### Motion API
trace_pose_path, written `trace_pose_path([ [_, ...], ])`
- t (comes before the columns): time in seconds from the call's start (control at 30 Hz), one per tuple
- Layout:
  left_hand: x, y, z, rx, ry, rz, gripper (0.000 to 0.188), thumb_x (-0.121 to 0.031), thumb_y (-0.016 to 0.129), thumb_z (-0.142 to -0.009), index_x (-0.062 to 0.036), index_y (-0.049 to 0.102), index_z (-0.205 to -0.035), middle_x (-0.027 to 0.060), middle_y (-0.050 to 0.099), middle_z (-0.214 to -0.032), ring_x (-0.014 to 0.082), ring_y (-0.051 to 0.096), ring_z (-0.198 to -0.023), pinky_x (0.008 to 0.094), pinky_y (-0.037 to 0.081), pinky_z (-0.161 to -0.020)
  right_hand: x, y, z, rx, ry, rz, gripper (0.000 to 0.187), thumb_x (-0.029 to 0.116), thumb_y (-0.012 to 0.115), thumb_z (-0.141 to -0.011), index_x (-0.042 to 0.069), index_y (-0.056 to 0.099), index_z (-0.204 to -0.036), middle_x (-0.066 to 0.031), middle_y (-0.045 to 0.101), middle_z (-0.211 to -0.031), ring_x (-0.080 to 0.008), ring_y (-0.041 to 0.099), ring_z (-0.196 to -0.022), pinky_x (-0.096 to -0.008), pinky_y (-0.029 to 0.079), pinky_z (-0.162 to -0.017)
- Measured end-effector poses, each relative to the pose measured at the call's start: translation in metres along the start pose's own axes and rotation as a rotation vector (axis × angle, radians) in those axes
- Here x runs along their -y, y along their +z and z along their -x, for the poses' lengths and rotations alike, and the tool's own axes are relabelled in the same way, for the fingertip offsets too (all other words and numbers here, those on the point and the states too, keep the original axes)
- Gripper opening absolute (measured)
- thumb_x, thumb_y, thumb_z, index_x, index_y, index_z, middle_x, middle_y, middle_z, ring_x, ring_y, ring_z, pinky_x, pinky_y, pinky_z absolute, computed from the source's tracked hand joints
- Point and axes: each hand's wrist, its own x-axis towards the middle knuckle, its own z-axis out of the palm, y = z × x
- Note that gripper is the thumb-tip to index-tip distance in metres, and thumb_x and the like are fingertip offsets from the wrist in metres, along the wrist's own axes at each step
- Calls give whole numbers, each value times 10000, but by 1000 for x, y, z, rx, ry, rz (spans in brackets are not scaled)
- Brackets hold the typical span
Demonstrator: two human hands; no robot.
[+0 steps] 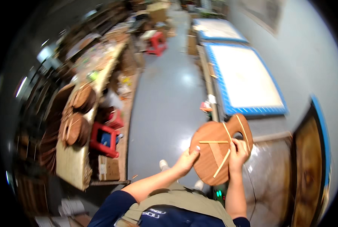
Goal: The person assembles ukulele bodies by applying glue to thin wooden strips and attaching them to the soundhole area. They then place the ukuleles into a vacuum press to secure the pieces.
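Observation:
In front of me, above the floor, is a brown ukulele soundboard, guitar-shaped with a dark round hole and several pale wooden brace strips across its face. My left hand grips its left edge, thumb on the face and the other fingers behind. Close to the hole, my right hand is closed on the board's right side, its fingertips near the end of a brace strip. Whether those fingertips also pinch a strip is hidden.
On the left, a long workbench bears stacked wooden instrument bodies. Red stools and a cardboard box stand under it. Blue-edged white panels lie to the right, beyond a shiny tabletop. Grey floor runs between.

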Motion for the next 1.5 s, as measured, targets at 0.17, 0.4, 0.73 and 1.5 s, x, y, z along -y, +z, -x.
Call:
trace_pose_path([
  [0.17, -38, -108, -10, -370, 290, 270, 574, -454, 432, -989, 20, 449, -1313, 104, 540, -1248, 164, 487, -1151, 322, 382, -997, 60, 116, -22, 296, 42, -187, 388, 61, 608, -869, -32, 532, -1238, -143, 567, -1131, -242, 567, -999, -345, 447, -905],
  [0.4, -146, -294, 27, -817, 713, 600, 620, -494, 502, -945, -36, 387, -1345, 88, 502, -1286, 192, 501, -1165, 371, 414, -992, 190, 286, -4, 351, 76, -665, 465, 58, 589, -886, 28, 423, -1318, -81, 480, -1172, -147, 487, -989, -297, 432, -871],
  [0.73, -229, -417, 63, -1054, 941, 661, 659, -526, 401, -970, -79, 254, -1432, 119, 389, -1393, 240, 438, -1241, 397, 384, -1014, 349, 492, 70, 1414, 487, -1169, 585, 221, 723, -841, 8, 438, -1305, -93, 580, -1165, -198, 535, -1073, -374, 414, -942],
  [1.5, -348, -729, -55, -1785, 519, 273, 301, -162, 448, -988, -2, 506, -1237, 113, 631, -1028, 193, 605, -954, 326, 489, -863, 646, 1334, -151, 1162, -670, -704, 303, 122, 556, -886, -47, 528, -1136, -214, 657, -881, -331, 667, -802, -386, 513, -711],
])
